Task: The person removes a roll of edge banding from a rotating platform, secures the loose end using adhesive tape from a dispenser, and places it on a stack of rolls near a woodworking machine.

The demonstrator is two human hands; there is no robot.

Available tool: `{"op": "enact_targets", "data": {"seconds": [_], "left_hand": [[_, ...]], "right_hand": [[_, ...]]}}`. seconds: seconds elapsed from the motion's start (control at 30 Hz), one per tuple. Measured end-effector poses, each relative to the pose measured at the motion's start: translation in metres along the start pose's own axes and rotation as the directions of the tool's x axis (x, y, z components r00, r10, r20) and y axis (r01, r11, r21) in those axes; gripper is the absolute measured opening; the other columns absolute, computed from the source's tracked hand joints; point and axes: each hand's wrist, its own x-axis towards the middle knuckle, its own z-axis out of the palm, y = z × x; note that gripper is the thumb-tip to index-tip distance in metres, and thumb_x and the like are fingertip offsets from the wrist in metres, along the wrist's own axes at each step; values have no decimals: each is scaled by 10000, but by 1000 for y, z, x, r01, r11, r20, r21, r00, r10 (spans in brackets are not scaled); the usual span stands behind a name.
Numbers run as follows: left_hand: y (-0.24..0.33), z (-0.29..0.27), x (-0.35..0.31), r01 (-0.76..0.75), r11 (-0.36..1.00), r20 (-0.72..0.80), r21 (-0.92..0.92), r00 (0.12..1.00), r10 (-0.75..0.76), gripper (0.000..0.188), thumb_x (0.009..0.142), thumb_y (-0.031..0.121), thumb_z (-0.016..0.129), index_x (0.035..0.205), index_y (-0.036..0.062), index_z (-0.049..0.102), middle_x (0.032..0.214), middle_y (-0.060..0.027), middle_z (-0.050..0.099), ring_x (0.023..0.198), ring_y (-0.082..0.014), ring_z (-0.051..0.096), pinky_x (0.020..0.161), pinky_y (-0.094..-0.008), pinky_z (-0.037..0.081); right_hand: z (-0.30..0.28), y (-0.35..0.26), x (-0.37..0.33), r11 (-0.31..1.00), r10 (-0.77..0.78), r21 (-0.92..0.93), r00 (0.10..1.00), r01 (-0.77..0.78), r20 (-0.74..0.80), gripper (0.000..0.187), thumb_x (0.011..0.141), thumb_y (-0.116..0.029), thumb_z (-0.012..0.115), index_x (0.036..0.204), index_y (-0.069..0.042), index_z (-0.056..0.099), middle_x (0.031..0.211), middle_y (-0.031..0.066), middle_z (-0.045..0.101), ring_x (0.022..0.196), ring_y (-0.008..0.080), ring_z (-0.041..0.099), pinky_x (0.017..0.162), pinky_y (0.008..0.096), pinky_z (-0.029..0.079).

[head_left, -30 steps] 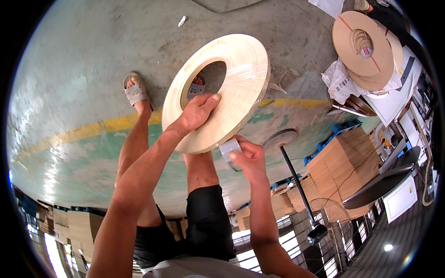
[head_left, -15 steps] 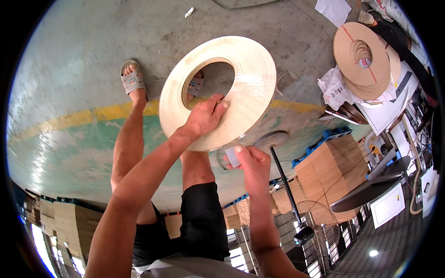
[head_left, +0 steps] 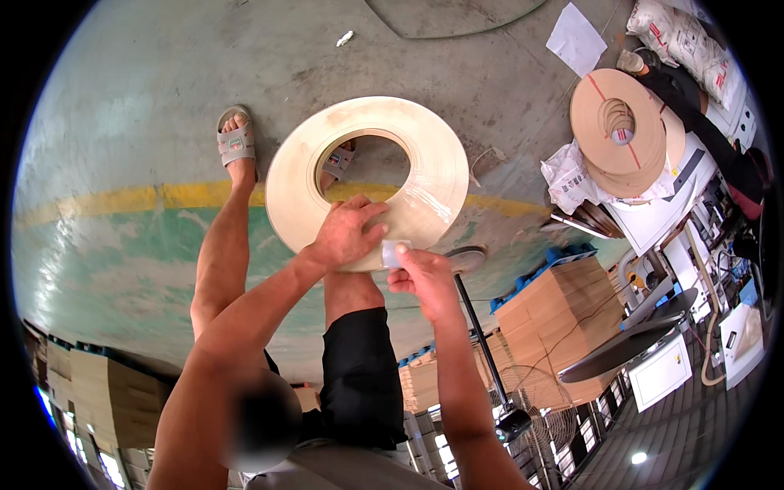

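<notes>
A large, flat, cream-coloured roll of edge banding is in front of my right knee, its hole facing up at me. My left hand grips its near side, between the hole and the outer rim, thumb on the face. At that near rim, my right hand pinches a short piece of translucent tape between thumb and fingers, pressed against the roll. Shiny clear strips lie across the roll's right face. Part of my left hand's grip is hidden behind the roll.
Tan rolls are stacked on a white surface at right, beside a person's dark-clothed limb. A fan pole, cardboard stack and white sacks stand nearby. A hose and paper lie on the floor.
The roll has come down and lies flatter to my view. My right hand has moved left and up, bringing the tape onto the roll's rim beside my left hand.
</notes>
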Motion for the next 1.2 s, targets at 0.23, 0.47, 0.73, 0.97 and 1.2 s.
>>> {"op": "enact_targets", "data": {"seconds": [0.23,0.47,0.73,0.97,1.2], "left_hand": [[-10,-7,-15,-100,990,21,96,995,98,433,767,147,703,1194,102,647,1195,-153,598,1139,-334,553,1038,-456,385],[-4,-22,-28,-143,965,167,219,980,107,499,742,157,695,1233,93,630,1366,-177,512,1330,-363,420,1151,-499,274],[28,-38,-32,-82,951,209,298,978,19,724,638,378,807,1250,50,601,1411,-190,460,1382,-357,358,1178,-488,236],[38,-46,-20,42,943,217,331,969,-119,820,581,458,835,1225,17,583,1386,-182,480,1370,-328,367,1183,-454,214],[34,-38,-17,121,939,75,322,985,-153,926,626,475,800,1354,5,475,1377,-186,477,1368,-312,360,1190,-430,190]], "right_hand": [[0,-3,6,987,30,-160,984,-1,178,189,900,-137,685,952,44,701,745,45,646,635,109,617,579,259,547],[-6,-24,18,802,3,-582,973,135,230,147,872,-84,692,980,14,709,729,1,625,658,81,569,618,260,501],[-14,-12,30,832,-227,-360,852,421,472,155,864,-23,668,1004,38,694,897,10,649,809,71,564,729,258,485],[5,0,42,915,-240,-215,889,341,390,119,853,-9,645,950,35,698,844,10,652,752,72,561,692,269,488],[14,24,69,802,-508,-192,814,566,281,72,796,-5,656,852,40,653,859,82,642,761,155,586,687,299,483]]}}
